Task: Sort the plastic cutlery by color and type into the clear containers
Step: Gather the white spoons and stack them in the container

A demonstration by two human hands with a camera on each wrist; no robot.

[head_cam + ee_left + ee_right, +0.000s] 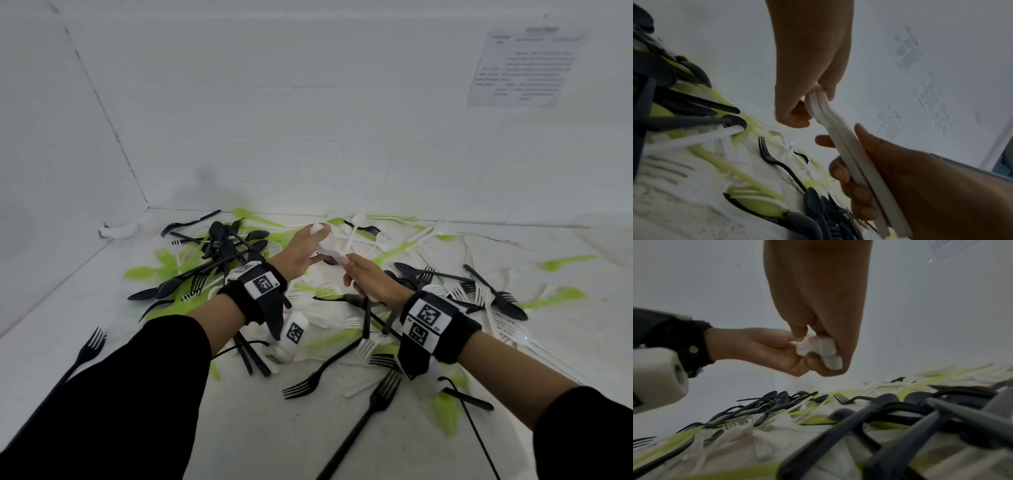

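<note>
A stack of white plastic spoons [329, 247] is held between both hands above the pile. My left hand [303, 248] grips its bowl end, the top bowl showing by the fingers. My right hand [361, 277] grips the handle end. In the left wrist view the nested white spoons [824, 112] run from my left hand [805, 91] down into my right hand [869, 165]. The right wrist view shows my right hand [818, 331] and left hand [764, 350] both curled round the white stack [818, 348]. I cannot make out a clear container for certain.
Black, green and white cutlery lies mixed over the white surface: a heap of black spoons [222, 245] at left, white forks [479, 294] at right, black forks [371, 404] in front. White walls close the left and back, with a paper sheet [524, 65].
</note>
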